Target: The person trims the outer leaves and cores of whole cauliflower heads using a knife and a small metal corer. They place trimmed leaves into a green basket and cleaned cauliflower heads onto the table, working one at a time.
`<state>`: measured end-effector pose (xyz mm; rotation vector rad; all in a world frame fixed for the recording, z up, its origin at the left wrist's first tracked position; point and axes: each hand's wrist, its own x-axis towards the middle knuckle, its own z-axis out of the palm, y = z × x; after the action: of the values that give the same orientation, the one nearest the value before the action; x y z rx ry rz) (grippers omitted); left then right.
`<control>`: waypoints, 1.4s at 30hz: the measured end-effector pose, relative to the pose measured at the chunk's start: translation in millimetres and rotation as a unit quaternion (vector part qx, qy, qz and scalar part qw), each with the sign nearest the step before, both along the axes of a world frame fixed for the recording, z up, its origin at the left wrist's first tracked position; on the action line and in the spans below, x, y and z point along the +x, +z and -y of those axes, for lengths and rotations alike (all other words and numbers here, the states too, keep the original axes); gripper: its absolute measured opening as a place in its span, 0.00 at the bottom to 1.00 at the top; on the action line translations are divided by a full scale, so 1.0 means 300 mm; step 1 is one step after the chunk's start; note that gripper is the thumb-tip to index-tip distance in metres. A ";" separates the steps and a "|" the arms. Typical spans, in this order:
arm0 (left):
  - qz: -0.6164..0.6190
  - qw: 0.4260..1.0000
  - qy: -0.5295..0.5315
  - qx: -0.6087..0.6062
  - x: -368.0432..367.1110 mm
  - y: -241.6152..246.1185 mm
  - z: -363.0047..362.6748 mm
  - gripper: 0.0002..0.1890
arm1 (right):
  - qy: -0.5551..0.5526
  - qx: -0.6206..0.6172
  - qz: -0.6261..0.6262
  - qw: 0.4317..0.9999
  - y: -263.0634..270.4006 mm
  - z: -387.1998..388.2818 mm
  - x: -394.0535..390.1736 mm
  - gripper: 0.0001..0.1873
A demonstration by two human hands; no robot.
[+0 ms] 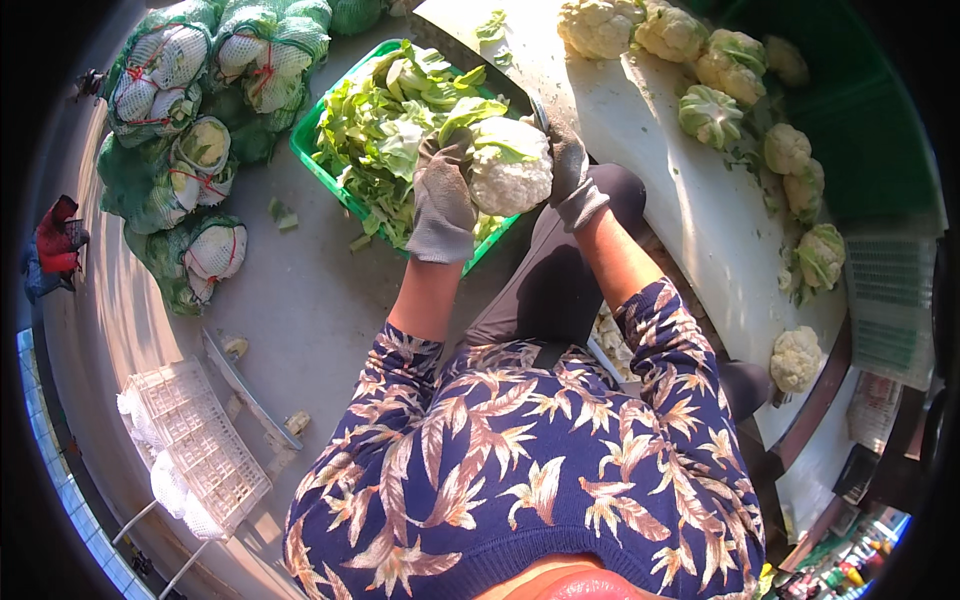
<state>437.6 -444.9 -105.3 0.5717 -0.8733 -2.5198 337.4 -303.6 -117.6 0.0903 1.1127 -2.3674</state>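
Note:
A white cauliflower head (511,178) with a few pale green leaves is held up between my hands, over the right side of a green plastic crate (302,150). My left hand (444,187), in a soiled grey work glove, grips the head from its left side. Against its right side is my right hand (568,154), also gloved, closed around what looks like a knife. Only a short piece of the metal blade (538,111) shows above the fingers; the handle is hidden. Cut cauliflower leaves (382,124) heap the crate to its rim.
Green mesh sacks (247,124) holding net-wrapped cauliflowers lie at the upper left. Several cauliflowers (675,31) line the far side of a white tabletop (645,142) on my right. A white slatted crate (199,450) and a metal strip (251,390) are at lower left.

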 end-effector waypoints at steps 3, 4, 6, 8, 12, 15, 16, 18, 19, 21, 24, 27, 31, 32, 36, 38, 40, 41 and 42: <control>0.104 0.994 -0.029 -0.019 -0.020 0.003 -0.006 0.20 | 0.023 -0.042 -0.034 0.998 -0.037 -0.015 0.008 0.12; 0.077 0.996 -0.050 -0.023 -0.016 0.021 -0.004 0.19 | 0.042 -0.075 -0.016 0.996 -0.048 -0.013 0.009 0.11; -0.050 0.989 -0.101 -0.097 -0.010 0.078 0.002 0.19 | 0.024 -0.094 0.003 0.995 -0.066 -0.016 0.010 0.12; -0.058 0.950 -0.166 -0.259 0.004 0.143 0.026 0.21 | 0.027 -0.132 0.040 0.990 -0.077 -0.019 0.009 0.15; 0.064 0.879 -0.280 -0.379 0.010 0.230 0.088 0.23 | 0.045 -0.071 -0.012 0.996 -0.093 -0.018 0.007 0.12; 0.083 0.882 -0.283 -0.366 0.003 0.234 0.095 0.20 | 0.067 -0.064 -0.046 0.995 -0.105 -0.018 0.009 0.12; 0.081 0.891 -0.276 -0.352 0.000 0.225 0.093 0.19 | 0.071 -0.084 -0.040 0.993 -0.111 -0.014 0.005 0.12; 0.080 0.898 -0.263 -0.344 -0.004 0.199 0.078 0.23 | 0.045 -0.114 0.082 0.989 -0.123 -0.014 0.008 0.14; 0.101 0.913 -0.242 -0.313 -0.007 0.183 0.071 0.22 | 0.047 -0.127 0.074 0.988 -0.129 -0.013 0.012 0.13; 0.125 0.945 -0.178 -0.243 -0.014 0.144 0.047 0.20 | 0.035 -0.127 0.063 0.989 -0.147 -0.013 0.024 0.15; 0.102 0.981 -0.126 -0.111 -0.022 0.081 0.013 0.20 | 0.150 -0.373 0.138 0.905 -0.186 -0.012 0.050 0.18; 0.033 0.977 -0.095 -0.186 -0.047 0.017 -0.013 0.11 | 0.009 0.233 -0.464 0.855 -0.240 0.005 0.078 0.25; 0.085 0.917 0.018 -0.389 -0.082 -0.014 0.055 0.16 | 0.025 0.171 -0.420 0.891 -0.283 0.026 0.066 0.26; 0.146 0.853 0.003 -0.501 -0.081 -0.002 0.102 0.19 | 0.031 0.182 -0.417 0.890 -0.281 0.027 0.055 0.26; 0.257 0.579 -0.087 -0.769 0.000 0.067 0.197 0.38 | 0.040 0.163 -0.464 0.870 -0.204 0.020 0.033 0.26; 0.063 0.686 -0.107 -0.717 0.045 0.102 0.182 0.42 | 0.051 0.328 -0.551 0.765 -0.148 0.015 0.040 0.28; 0.007 0.831 -0.208 -0.515 0.065 0.122 0.124 0.43 | 0.050 0.466 -0.631 0.618 -0.104 0.018 0.060 0.30; 0.019 0.836 -0.231 -0.498 0.067 0.131 0.098 0.42 | 0.050 0.538 -0.649 0.536 -0.089 0.022 0.068 0.31; -0.049 0.840 -0.161 -0.515 0.061 0.136 0.064 0.34 | 0.002 0.530 -0.679 0.509 -0.080 0.025 0.070 0.31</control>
<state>456.0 -464.2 -64.5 -0.0805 -2.1633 -1.8458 358.5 -311.1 -141.8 -1.5449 2.9796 -0.8755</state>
